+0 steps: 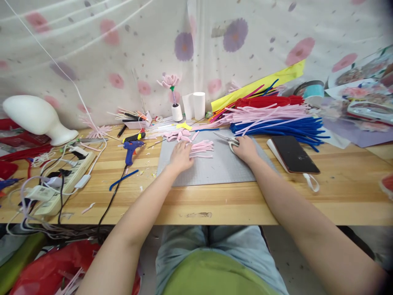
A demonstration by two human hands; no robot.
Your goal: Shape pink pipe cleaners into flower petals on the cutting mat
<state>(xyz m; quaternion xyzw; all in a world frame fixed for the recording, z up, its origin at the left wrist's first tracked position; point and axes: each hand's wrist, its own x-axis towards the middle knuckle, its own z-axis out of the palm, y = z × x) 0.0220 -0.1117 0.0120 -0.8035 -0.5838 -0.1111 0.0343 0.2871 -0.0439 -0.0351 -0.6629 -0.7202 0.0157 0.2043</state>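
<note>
Resting flat with fingers spread, my left hand [180, 157] presses the near ends of a bundle of short pink pipe-cleaner pieces [201, 148] at frame centre, gripping nothing; my right hand [245, 149] lies on the handles of the scissors [227, 139], whether clasped I cannot tell. Both rest on the grey cutting mat [215, 170]. Right of it lies a dark phone [294, 154]; beyond, toward upper right, long pink and blue stems [276, 121]; left, a blue glue gun [131, 149]

No text, label, brand or number can be read on anything in view.
</note>
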